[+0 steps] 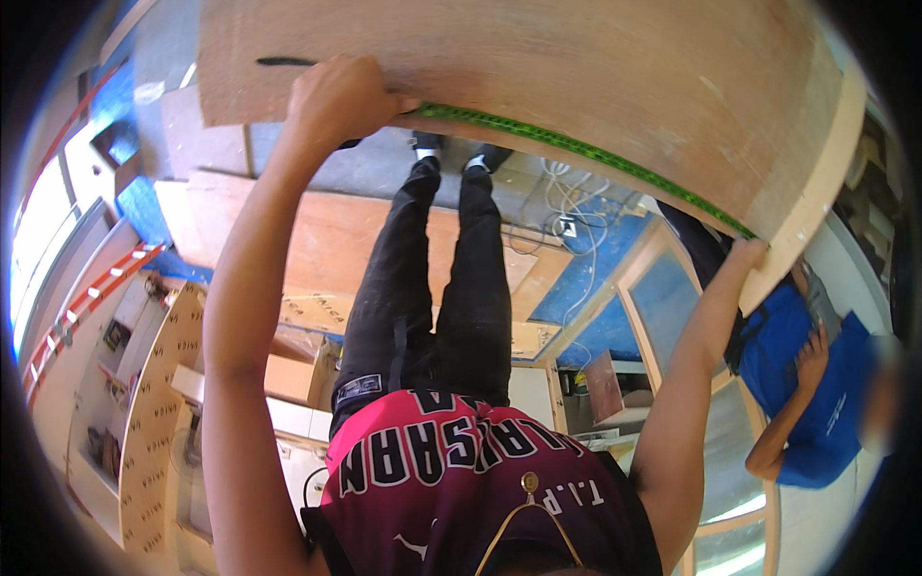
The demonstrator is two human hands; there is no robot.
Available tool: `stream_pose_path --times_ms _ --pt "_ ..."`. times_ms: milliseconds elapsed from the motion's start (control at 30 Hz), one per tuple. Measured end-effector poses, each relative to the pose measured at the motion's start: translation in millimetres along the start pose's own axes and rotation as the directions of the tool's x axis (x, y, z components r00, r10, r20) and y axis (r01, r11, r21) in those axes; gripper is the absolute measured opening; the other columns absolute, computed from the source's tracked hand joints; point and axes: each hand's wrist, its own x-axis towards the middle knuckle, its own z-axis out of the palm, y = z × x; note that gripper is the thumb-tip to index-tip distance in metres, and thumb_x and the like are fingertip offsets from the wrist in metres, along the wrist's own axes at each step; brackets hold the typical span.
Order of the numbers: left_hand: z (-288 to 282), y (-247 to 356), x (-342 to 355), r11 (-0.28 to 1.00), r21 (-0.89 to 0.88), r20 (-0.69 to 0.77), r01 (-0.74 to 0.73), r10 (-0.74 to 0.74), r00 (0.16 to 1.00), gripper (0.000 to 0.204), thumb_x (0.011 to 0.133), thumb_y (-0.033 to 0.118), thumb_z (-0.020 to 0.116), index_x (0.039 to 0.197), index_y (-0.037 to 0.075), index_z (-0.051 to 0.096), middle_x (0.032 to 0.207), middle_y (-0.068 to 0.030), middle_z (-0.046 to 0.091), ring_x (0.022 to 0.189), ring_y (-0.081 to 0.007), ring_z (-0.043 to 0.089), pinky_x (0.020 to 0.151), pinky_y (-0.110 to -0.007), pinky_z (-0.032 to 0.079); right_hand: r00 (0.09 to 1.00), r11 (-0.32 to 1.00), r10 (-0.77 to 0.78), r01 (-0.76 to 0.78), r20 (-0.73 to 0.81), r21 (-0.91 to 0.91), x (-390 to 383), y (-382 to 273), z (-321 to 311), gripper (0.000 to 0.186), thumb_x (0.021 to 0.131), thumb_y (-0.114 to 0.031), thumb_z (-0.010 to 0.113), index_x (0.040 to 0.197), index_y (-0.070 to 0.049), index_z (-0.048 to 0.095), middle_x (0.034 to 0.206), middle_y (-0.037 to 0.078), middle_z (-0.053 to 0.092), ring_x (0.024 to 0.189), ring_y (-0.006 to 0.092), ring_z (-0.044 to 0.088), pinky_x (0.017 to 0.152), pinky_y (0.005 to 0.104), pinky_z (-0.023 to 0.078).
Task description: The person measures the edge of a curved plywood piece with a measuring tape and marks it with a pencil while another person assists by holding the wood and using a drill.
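Observation:
A large plywood board (538,58) spans the top, a dark elongated mark near its left. A green tape measure blade (576,149) runs along its lower edge. My left hand (336,101) is closed at the blade's left end, on the tape measure, whose case is mostly hidden beneath it. My right hand (744,252) has its fingers curled at the blade's right end, against a pale wooden strip (816,206) along the board's side; exactly what they grip is unclear. My legs in black trousers extend below the board.
A person (807,413) in blue is close at my right, one hand raised. Loose white cables (576,221) lie near my feet. Plywood sheets (336,230), blue sheeting (619,230) and framed panels surround me. An orange ladder (91,312) and cabinets stand left.

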Motion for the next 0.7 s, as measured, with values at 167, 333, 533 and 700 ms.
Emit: stream_pose_path --times_ms 167,333,533,700 --pt "11 -6 1 0.998 -0.039 -0.088 -0.056 0.053 0.995 0.055 0.086 0.051 0.076 0.076 -0.004 0.076 0.072 -0.0249 0.069 0.073 -0.0374 0.073 0.071 -0.047 0.055 0.994 0.991 0.098 -0.102 0.048 0.09 -8 4 2 0.037 0.095 -0.021 0.062 0.127 -0.003 0.064 0.132 0.018 0.066 0.113 0.0401 0.067 0.095 0.052 0.057" --pt "2 5 11 0.999 -0.032 0.08 -0.012 0.014 0.997 0.057 0.084 0.053 0.075 0.089 -0.003 0.077 0.093 -0.0282 0.072 0.087 -0.0435 0.072 0.078 -0.05 0.056 0.997 0.999 0.008 -0.011 0.076 0.04 -10 1 -17 0.046 0.1 -0.019 0.055 0.142 -0.001 0.049 0.147 0.019 0.054 0.126 0.0378 0.06 0.099 0.0593 0.054" --pt "0 16 8 0.987 -0.13 0.052 -0.098 0.106 0.993 0.056 0.087 0.05 0.073 0.064 -0.001 0.074 0.061 -0.0224 0.066 0.064 -0.0366 0.07 0.068 -0.047 0.054 0.97 0.964 -0.143 0.091 0.196 0.251 -5 -5 -30 0.049 0.107 -0.027 0.039 0.148 -0.001 0.037 0.154 0.018 0.044 0.132 0.042 0.053 0.106 0.0659 0.046" --pt "-6 3 -4 0.99 -0.138 0.064 -0.038 0.047 0.997 0.056 0.089 0.047 0.072 0.059 -0.001 0.071 0.054 -0.0169 0.063 0.052 -0.0307 0.065 0.062 -0.045 0.051 0.981 0.976 -0.035 -0.008 0.191 0.22 -77 -7 -14 0.05 0.107 -0.03 0.038 0.149 -0.002 0.035 0.153 0.022 0.043 0.13 0.0409 0.054 0.106 0.0575 0.049"
